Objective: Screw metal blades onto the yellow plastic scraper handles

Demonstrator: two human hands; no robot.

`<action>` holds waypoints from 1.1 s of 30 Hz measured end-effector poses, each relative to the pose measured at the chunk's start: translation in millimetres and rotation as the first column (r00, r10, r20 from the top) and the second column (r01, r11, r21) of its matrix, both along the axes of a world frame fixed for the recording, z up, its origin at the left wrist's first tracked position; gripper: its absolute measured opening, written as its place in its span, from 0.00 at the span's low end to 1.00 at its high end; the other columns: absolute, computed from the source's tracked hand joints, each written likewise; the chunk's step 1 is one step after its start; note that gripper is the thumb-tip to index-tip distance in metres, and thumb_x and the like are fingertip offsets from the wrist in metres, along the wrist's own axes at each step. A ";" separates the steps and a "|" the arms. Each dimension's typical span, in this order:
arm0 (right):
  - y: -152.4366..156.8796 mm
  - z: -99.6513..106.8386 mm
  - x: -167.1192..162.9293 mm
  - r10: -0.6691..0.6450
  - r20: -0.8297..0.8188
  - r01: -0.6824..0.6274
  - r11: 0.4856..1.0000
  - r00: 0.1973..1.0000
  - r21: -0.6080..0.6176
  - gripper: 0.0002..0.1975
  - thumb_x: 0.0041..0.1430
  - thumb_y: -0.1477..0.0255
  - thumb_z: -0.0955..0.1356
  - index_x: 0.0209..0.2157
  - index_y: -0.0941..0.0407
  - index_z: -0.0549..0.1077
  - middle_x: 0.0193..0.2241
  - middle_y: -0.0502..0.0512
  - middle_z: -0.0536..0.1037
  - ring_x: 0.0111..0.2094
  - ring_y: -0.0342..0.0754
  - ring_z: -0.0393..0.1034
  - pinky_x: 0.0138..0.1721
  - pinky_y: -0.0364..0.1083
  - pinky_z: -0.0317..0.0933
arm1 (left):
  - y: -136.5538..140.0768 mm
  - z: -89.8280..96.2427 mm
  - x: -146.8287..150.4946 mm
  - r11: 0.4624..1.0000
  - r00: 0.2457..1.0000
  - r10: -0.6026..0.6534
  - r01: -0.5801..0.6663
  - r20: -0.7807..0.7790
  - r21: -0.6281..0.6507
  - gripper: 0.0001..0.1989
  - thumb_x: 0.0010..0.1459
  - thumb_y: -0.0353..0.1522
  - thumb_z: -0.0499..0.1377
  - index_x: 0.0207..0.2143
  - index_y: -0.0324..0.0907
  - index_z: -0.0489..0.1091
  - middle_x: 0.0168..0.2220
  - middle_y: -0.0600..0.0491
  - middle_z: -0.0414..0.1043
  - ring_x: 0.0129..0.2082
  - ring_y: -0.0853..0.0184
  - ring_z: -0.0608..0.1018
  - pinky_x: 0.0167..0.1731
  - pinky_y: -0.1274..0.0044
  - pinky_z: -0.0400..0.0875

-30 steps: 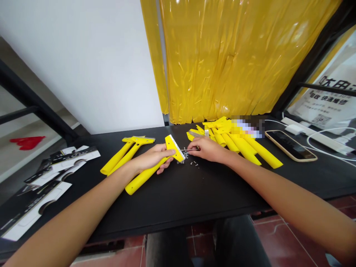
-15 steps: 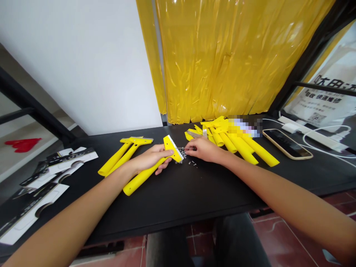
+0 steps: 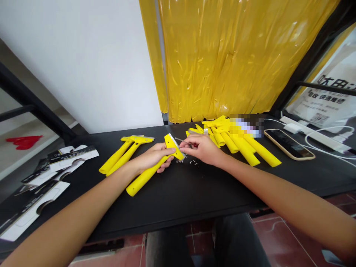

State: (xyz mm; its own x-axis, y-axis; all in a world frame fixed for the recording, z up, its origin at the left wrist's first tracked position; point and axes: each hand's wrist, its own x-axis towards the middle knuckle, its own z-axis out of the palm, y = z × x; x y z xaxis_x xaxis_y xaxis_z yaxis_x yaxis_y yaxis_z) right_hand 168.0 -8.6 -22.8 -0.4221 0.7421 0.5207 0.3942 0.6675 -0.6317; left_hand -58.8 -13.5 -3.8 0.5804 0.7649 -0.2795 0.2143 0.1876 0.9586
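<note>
My left hand (image 3: pixel 160 155) is closed around a yellow scraper (image 3: pixel 144 177), its thumb lying on the flat head. The scraper's head has a metal strip along its edge, and its handle slopes toward me. Beside that edge my right hand (image 3: pixel 201 147) pinches a thin metal rod (image 3: pixel 181 140) whose exact kind I cannot make out. The fingertips of the right hand are close to the scraper's head; whether they touch it is unclear. Several small screws (image 3: pixel 194 162) and nuts lie on the black table (image 3: pixel 178 207) just below the right hand, which partly covers them.
Two yellow scrapers (image 3: pixel 126 154) lie to the left, with printed cardboard sleeves (image 3: pixel 52 198) beyond them. More yellow handles (image 3: pixel 236 142) are piled at the right. A phone (image 3: pixel 289 144), white cables and a power strip (image 3: pixel 314 133) lie far right. A yellow curtain (image 3: pixel 217 66) hangs behind.
My right hand has turned and moved slightly, its fingers now nearer the scraper's head. The rod has tilted, its tip pointing up and left. The left hand keeps its hold.
</note>
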 end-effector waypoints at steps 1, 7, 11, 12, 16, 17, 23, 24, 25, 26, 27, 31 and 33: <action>-1.9 -0.5 -2.0 0.025 0.018 -0.026 0.997 1.000 0.074 0.05 0.61 0.70 0.71 0.36 0.56 0.80 0.29 0.50 0.76 0.30 0.43 0.66 0.32 0.43 0.59 | -1.0 -0.4 1.2 1.000 1.000 0.007 -0.007 0.018 -0.017 0.14 0.61 0.41 0.62 0.32 0.42 0.63 0.25 0.57 0.62 0.18 0.74 0.64 0.12 0.82 0.58; -4.1 -7.2 -3.5 0.087 0.097 -0.106 0.972 0.991 0.210 0.07 0.65 0.72 0.69 0.36 0.56 0.80 0.32 0.53 0.76 0.32 0.43 0.68 0.35 0.44 0.61 | -2.5 -2.2 6.3 0.995 0.994 0.075 -0.069 0.074 -0.072 0.14 0.60 0.40 0.63 0.31 0.41 0.64 0.25 0.57 0.62 0.17 0.76 0.62 0.12 0.83 0.54; -4.6 -8.1 -4.8 0.089 0.079 -0.100 0.985 0.993 0.143 0.07 0.64 0.71 0.69 0.34 0.56 0.80 0.31 0.51 0.75 0.32 0.43 0.68 0.35 0.44 0.60 | -1.4 -2.7 7.2 0.993 0.991 0.097 -0.090 0.089 -0.079 0.14 0.61 0.39 0.63 0.29 0.41 0.65 0.24 0.57 0.61 0.16 0.76 0.62 0.12 0.82 0.55; -4.7 -7.8 -5.9 0.078 0.057 -0.083 0.992 0.995 0.098 0.07 0.64 0.70 0.70 0.32 0.56 0.80 0.30 0.51 0.75 0.31 0.43 0.67 0.35 0.44 0.60 | -1.7 -2.4 7.5 0.993 0.991 0.097 -0.090 0.089 -0.074 0.13 0.61 0.38 0.62 0.29 0.41 0.65 0.24 0.57 0.62 0.16 0.76 0.62 0.12 0.82 0.55; -3.6 -6.0 -9.8 0.017 -0.068 -0.031 0.977 0.998 -0.213 0.05 0.57 0.69 0.73 0.30 0.55 0.79 0.30 0.50 0.77 0.29 0.42 0.66 0.32 0.44 0.59 | -4.5 -0.3 9.7 0.994 0.992 0.095 -0.091 0.080 -0.057 0.13 0.61 0.39 0.62 0.29 0.41 0.65 0.23 0.57 0.61 0.16 0.75 0.63 0.12 0.82 0.56; -3.2 -5.6 -10.3 0.008 -0.093 -0.035 0.957 0.996 -0.287 0.05 0.55 0.69 0.74 0.31 0.55 0.79 0.30 0.50 0.78 0.29 0.42 0.66 0.32 0.44 0.59 | -5.2 0.2 10.2 0.994 0.993 0.094 -0.090 0.073 -0.054 0.14 0.61 0.39 0.62 0.29 0.41 0.65 0.23 0.57 0.61 0.16 0.75 0.62 0.12 0.82 0.56; -2.9 -6.1 -9.9 -0.002 -0.150 -0.062 0.905 0.989 -0.421 0.06 0.52 0.68 0.74 0.32 0.55 0.80 0.30 0.50 0.80 0.29 0.43 0.68 0.33 0.45 0.61 | -6.3 0.6 10.7 0.996 0.994 0.089 -0.087 0.060 -0.036 0.14 0.61 0.39 0.61 0.28 0.42 0.63 0.22 0.58 0.60 0.16 0.75 0.62 0.12 0.82 0.56; -2.9 -6.6 -9.8 0.001 -0.154 -0.066 0.908 0.988 -0.414 0.06 0.53 0.68 0.74 0.32 0.55 0.80 0.30 0.51 0.81 0.29 0.43 0.69 0.34 0.45 0.62 | -6.2 0.4 10.6 0.996 0.995 0.088 -0.086 0.054 -0.039 0.14 0.61 0.39 0.61 0.28 0.42 0.63 0.22 0.58 0.60 0.16 0.75 0.62 0.12 0.82 0.56; -2.9 -7.1 -9.8 0.003 -0.156 -0.067 0.912 0.988 -0.405 0.05 0.53 0.69 0.74 0.32 0.55 0.81 0.31 0.51 0.81 0.30 0.43 0.70 0.34 0.45 0.62 | -6.2 0.3 10.5 0.996 0.995 0.088 -0.086 0.048 -0.038 0.15 0.62 0.39 0.61 0.27 0.42 0.63 0.22 0.58 0.60 0.16 0.75 0.62 0.12 0.82 0.57; -3.1 -7.6 -9.9 0.005 -0.154 -0.065 0.918 0.988 -0.391 0.05 0.53 0.69 0.74 0.32 0.55 0.81 0.31 0.51 0.81 0.30 0.44 0.70 0.34 0.45 0.62 | -6.2 0.2 10.4 0.996 0.995 0.089 -0.088 0.041 -0.034 0.15 0.62 0.39 0.61 0.27 0.42 0.63 0.21 0.58 0.60 0.16 0.75 0.62 0.12 0.82 0.57; -3.4 -8.0 -10.1 0.005 -0.146 -0.059 0.927 0.989 -0.371 0.04 0.53 0.69 0.74 0.32 0.54 0.81 0.31 0.51 0.81 0.31 0.44 0.70 0.34 0.45 0.62 | -6.3 0.2 10.4 0.995 0.995 0.092 -0.091 0.033 -0.029 0.15 0.62 0.40 0.61 0.27 0.42 0.63 0.21 0.58 0.60 0.16 0.75 0.62 0.13 0.82 0.57; -6.8 -7.1 -11.4 -0.010 -0.090 -0.013 0.967 0.996 -0.256 0.03 0.55 0.71 0.73 0.31 0.54 0.82 0.31 0.51 0.80 0.30 0.43 0.70 0.32 0.44 0.62 | -6.5 -0.2 10.7 0.994 0.993 0.111 -0.111 0.027 -0.017 0.15 0.62 0.40 0.61 0.27 0.42 0.63 0.22 0.57 0.61 0.16 0.75 0.63 0.12 0.81 0.57; -9.2 -5.3 -12.3 -0.019 -0.072 0.004 0.979 0.997 -0.204 0.03 0.56 0.73 0.72 0.31 0.54 0.82 0.31 0.51 0.80 0.30 0.43 0.70 0.31 0.44 0.62 | -6.0 -0.9 10.6 0.993 0.992 0.119 -0.118 0.038 -0.022 0.14 0.62 0.40 0.62 0.28 0.42 0.64 0.23 0.57 0.62 0.16 0.75 0.63 0.12 0.82 0.56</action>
